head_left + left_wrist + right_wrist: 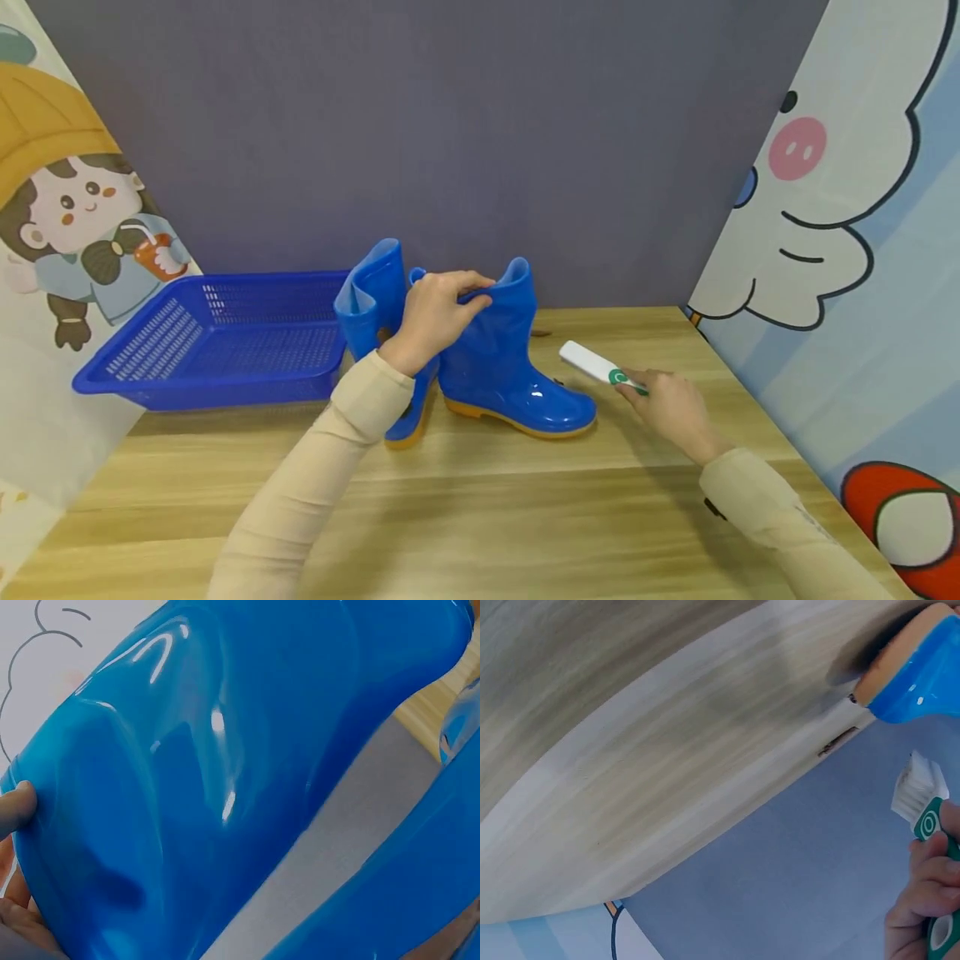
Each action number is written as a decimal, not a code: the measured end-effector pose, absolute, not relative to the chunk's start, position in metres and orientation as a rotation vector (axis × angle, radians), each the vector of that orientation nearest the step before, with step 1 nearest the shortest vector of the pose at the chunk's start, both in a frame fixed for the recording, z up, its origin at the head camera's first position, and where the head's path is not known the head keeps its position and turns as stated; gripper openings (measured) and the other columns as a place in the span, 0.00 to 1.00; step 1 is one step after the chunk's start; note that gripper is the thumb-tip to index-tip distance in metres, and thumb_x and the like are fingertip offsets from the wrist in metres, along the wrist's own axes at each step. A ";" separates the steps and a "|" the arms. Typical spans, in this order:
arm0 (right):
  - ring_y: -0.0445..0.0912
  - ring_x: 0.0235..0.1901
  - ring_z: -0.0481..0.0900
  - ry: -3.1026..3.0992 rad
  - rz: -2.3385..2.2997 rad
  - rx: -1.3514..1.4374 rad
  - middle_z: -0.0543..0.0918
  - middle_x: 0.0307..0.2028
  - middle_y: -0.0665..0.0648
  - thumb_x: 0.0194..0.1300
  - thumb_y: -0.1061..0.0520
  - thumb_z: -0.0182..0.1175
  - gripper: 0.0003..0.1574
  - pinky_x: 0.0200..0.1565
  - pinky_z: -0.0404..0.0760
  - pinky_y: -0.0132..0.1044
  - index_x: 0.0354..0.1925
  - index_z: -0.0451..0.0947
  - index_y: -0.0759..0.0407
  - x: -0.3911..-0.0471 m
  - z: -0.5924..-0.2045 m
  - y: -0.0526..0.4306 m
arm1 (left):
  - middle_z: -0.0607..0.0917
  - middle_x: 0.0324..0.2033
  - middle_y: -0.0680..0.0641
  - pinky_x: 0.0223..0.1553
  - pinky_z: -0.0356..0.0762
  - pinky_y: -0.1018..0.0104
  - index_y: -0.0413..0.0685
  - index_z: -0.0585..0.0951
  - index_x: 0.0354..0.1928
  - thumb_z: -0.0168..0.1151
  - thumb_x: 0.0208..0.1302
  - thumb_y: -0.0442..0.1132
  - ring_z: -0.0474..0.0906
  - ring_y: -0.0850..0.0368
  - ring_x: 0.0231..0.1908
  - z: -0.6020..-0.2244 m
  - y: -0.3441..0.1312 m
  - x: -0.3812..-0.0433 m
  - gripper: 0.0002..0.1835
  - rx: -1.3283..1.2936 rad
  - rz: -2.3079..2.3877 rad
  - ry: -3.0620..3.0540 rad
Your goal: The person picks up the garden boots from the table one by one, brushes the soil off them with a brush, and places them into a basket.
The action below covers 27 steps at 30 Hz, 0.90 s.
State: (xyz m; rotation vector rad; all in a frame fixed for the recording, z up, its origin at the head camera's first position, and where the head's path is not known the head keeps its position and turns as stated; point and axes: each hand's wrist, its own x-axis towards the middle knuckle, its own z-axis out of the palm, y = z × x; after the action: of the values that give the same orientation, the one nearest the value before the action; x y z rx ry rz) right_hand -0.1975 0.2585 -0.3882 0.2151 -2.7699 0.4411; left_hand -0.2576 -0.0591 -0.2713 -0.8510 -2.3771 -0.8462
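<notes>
In the head view, your left hand (438, 312) pinches the rim of the held boot (498, 358), thumb and fingers close together with the boot's wall between them. The held boot stands upright on the table (540, 525), toe pointing right. Your right hand (675, 408) curls round the handle of the brush (600, 367), whose white head hangs near the held boot's toe, apart from it. Just left of the held boot is the second boot (382, 287), with the basket (217, 396) beyond it. Count two blue boots, one basket, one brush, and at least two dark bits (540, 333) around the held boot's toe side.

In the left wrist view, your thumb (19, 806) presses one face of the held boot's upper edge, fingers behind it. That pinch sits high, so keep it firm; a hard push low down could probably tip the boot. Whether the dark blotch near the rim is dirt or shadow, you cannot tell.

In the right wrist view, the bristles (915, 791) are clear of the held boot's toe. Best turn them flat to the surface before pressing, and use short, light strokes.
</notes>
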 end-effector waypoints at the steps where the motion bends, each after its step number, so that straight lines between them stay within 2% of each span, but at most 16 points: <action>1: 0.40 0.08 0.55 -2.771 0.464 0.202 0.83 0.29 0.62 0.60 0.51 0.61 0.22 0.10 0.56 0.31 0.50 0.79 0.60 -0.196 -0.386 0.259 | 0.85 0.43 0.48 0.43 0.80 0.62 0.48 0.83 0.45 0.61 0.60 0.40 0.83 0.54 0.40 -0.269 -0.057 -0.257 0.12 -0.846 -0.826 -2.385; 4: 0.40 0.09 0.57 -2.758 0.520 0.183 0.84 0.32 0.66 0.59 0.51 0.61 0.22 0.11 0.58 0.33 0.49 0.79 0.61 -0.192 -0.382 0.261 | 0.85 0.43 0.49 0.31 0.80 0.66 0.50 0.83 0.46 0.60 0.61 0.40 0.83 0.56 0.34 -0.262 -0.052 -0.253 0.12 -0.849 -0.745 -2.388; 7: 0.42 0.11 0.62 -2.743 0.554 0.170 0.84 0.35 0.67 0.59 0.51 0.61 0.22 0.12 0.60 0.34 0.48 0.79 0.62 -0.188 -0.377 0.264 | 0.86 0.41 0.50 0.19 0.72 0.69 0.51 0.84 0.45 0.59 0.62 0.38 0.81 0.58 0.26 -0.254 -0.047 -0.250 0.11 -0.888 -0.680 -2.344; 9: 0.43 0.13 0.64 -2.742 0.564 0.158 0.84 0.36 0.67 0.60 0.50 0.61 0.22 0.14 0.60 0.35 0.49 0.79 0.61 -0.185 -0.374 0.267 | 0.86 0.38 0.51 0.16 0.68 0.70 0.51 0.85 0.43 0.58 0.62 0.36 0.80 0.59 0.24 -0.250 -0.044 -0.249 0.10 -0.923 -0.655 -2.308; 14: 0.43 0.13 0.62 -2.754 0.587 0.141 0.84 0.33 0.65 0.60 0.50 0.60 0.23 0.15 0.61 0.35 0.51 0.78 0.61 -0.178 -0.368 0.270 | 0.87 0.35 0.50 0.22 0.74 0.72 0.49 0.85 0.41 0.57 0.62 0.34 0.82 0.59 0.29 -0.242 -0.039 -0.250 0.09 -1.033 -0.600 -2.255; 18: 0.42 0.11 0.60 -2.748 0.602 0.144 0.80 0.22 0.59 0.60 0.49 0.60 0.24 0.14 0.61 0.34 0.50 0.78 0.62 -0.175 -0.366 0.271 | 0.86 0.36 0.48 0.31 0.78 0.69 0.47 0.85 0.40 0.57 0.62 0.34 0.82 0.57 0.30 -0.230 -0.037 -0.255 0.09 -1.160 -0.591 -2.204; 21: 0.40 0.10 0.58 -2.757 0.608 0.137 0.73 0.14 0.53 0.61 0.47 0.59 0.25 0.13 0.60 0.33 0.51 0.78 0.62 -0.174 -0.366 0.273 | 0.86 0.37 0.48 0.36 0.79 0.66 0.46 0.84 0.40 0.57 0.62 0.33 0.82 0.56 0.34 -0.221 -0.036 -0.258 0.09 -1.236 -0.614 -2.198; 25: 0.39 0.08 0.55 -2.781 0.628 0.138 0.66 0.10 0.51 0.61 0.46 0.59 0.25 0.12 0.59 0.32 0.51 0.78 0.61 -0.174 -0.368 0.273 | 0.85 0.37 0.48 0.39 0.79 0.64 0.45 0.84 0.38 0.58 0.61 0.31 0.82 0.55 0.37 -0.219 -0.038 -0.264 0.07 -1.266 -0.636 -2.246; 27: 0.39 0.09 0.56 -2.781 0.636 0.141 0.69 0.12 0.51 0.61 0.47 0.59 0.25 0.13 0.60 0.33 0.51 0.78 0.61 -0.174 -0.369 0.273 | 0.85 0.37 0.47 0.40 0.78 0.63 0.44 0.83 0.37 0.57 0.61 0.30 0.82 0.54 0.38 -0.223 -0.040 -0.268 0.07 -1.273 -0.626 -2.293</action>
State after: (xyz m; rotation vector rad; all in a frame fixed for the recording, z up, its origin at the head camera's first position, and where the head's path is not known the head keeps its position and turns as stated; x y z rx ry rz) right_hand -0.1739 0.2728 -0.3691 0.1406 -2.7808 0.6358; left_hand -0.2676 -0.0402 -0.2226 -1.2734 -2.2933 -0.6257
